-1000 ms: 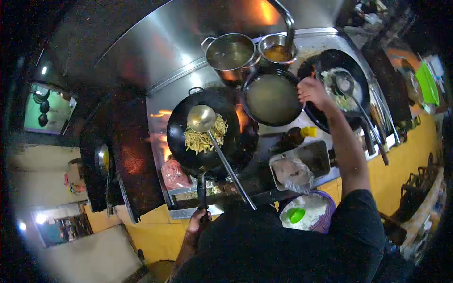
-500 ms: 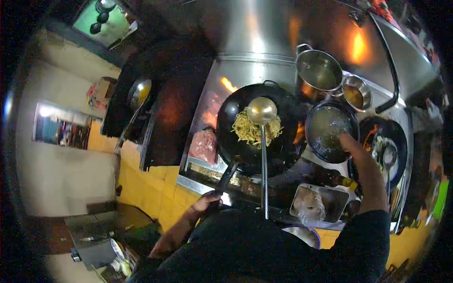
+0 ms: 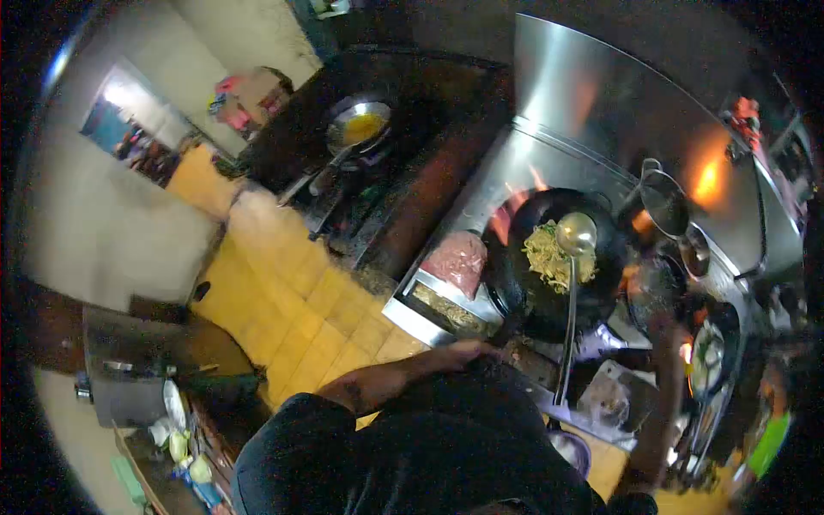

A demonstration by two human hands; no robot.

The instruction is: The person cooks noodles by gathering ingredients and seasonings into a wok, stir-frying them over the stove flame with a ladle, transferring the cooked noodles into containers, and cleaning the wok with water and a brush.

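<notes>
A black wok [image 3: 536, 311] sits over flames with a heap of noodles [image 3: 542, 257] in it. A long-handled metal ladle [image 3: 577, 233] lies across the noodles, its handle leaning over the stove's front edge. My left hand [image 3: 477, 350] is closed around the wok's handle, at the front left of the wok. On the right, my right hand [image 3: 665, 330] is at the near side of a dark round pan [image 3: 657, 287]; its fingers are dark and blurred, so their grip does not show.
Left of the wok lies a bag of pinkish food [image 3: 457, 262]. A tall pot [image 3: 665, 202] stands behind the pan, and another wok [image 3: 711, 352] sits at right. A tray with a plastic bag [image 3: 605, 399] is in front. Another pan [image 3: 360, 129] rests on the dark left stove.
The view has swung left, so the stove appears farther right and tilted. My left hand stays at the wok handle; my right hand stays near the dark pan. The ladle still rests in the wok.
</notes>
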